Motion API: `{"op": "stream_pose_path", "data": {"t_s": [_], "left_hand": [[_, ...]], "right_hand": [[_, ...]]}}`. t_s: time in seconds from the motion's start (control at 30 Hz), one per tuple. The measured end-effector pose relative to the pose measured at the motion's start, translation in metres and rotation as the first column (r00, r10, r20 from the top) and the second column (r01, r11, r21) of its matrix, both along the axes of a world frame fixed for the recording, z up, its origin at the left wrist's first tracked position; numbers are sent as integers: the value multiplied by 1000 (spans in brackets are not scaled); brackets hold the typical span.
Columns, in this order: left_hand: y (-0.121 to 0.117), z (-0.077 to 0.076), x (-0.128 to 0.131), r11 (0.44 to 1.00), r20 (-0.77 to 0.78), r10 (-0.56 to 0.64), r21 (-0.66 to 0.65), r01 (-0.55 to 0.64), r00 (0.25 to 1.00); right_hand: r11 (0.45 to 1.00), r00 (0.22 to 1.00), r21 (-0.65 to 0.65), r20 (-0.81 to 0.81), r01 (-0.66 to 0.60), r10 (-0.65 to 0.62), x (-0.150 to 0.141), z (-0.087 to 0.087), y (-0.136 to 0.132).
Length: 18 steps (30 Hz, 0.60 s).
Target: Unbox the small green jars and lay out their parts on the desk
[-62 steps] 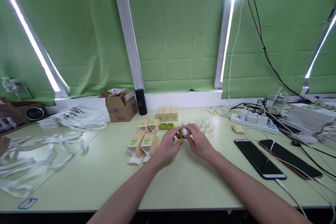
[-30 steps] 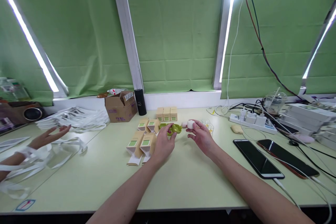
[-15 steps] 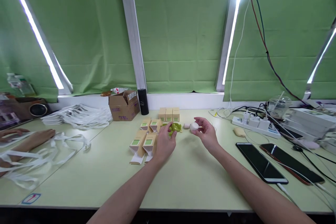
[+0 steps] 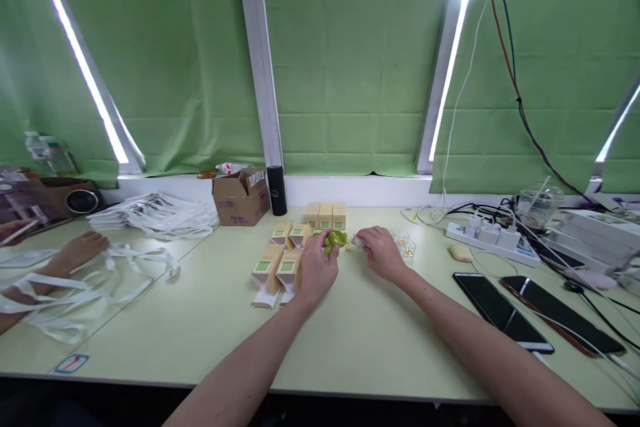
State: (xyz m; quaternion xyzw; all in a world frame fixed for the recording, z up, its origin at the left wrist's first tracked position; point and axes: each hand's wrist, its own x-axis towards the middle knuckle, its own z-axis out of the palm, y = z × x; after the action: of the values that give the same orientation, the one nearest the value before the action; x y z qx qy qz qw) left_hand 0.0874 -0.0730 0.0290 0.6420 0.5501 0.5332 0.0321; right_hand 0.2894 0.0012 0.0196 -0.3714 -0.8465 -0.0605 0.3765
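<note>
My left hand (image 4: 319, 268) is closed around a small glossy green piece (image 4: 336, 238) with a cupped shape. To its right, the fingers of my right hand (image 4: 383, 253) pinch a small white object (image 4: 359, 241), mostly covered by the fingertips. A tiny yellowish bit (image 4: 348, 247) lies between the hands. Just beyond my right hand sit clear plastic pieces (image 4: 407, 248) with gold-coloured spots inside. Beside my left hand stand several small tan boxes (image 4: 270, 260) with green labels, the nearest having white flaps folded out. More tan boxes (image 4: 325, 215) stand in a row behind.
A cardboard box (image 4: 241, 199) and a black cylinder (image 4: 277, 191) stand at the back. White strapped bundles (image 4: 155, 215) lie left, near another person's hand (image 4: 84, 252). On the right are a phone (image 4: 500, 310), a second phone (image 4: 560, 313), a power strip (image 4: 493, 240) and cables.
My right hand has moved left, closer to the green piece, and its fingers have turned downward over the white object. The clear pieces behind it have come into view. My left hand keeps its grip.
</note>
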Motion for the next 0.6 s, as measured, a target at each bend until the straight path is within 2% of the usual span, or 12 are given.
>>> {"op": "stream_pose_path", "data": {"t_s": [0.2, 0.33, 0.6], "left_hand": [[-2, 2, 1, 1000, 4, 6, 6, -6, 1000], [-2, 2, 2, 1000, -8, 0, 3, 0, 1000], [-1, 2, 2, 1000, -9, 0, 8, 0, 1000]], "right_hand": [[993, 991, 12, 60, 117, -118, -4, -16, 8], [990, 989, 25, 62, 136, -138, -4, -24, 9], [987, 981, 48, 114, 155, -160, -4, -28, 13]]}}
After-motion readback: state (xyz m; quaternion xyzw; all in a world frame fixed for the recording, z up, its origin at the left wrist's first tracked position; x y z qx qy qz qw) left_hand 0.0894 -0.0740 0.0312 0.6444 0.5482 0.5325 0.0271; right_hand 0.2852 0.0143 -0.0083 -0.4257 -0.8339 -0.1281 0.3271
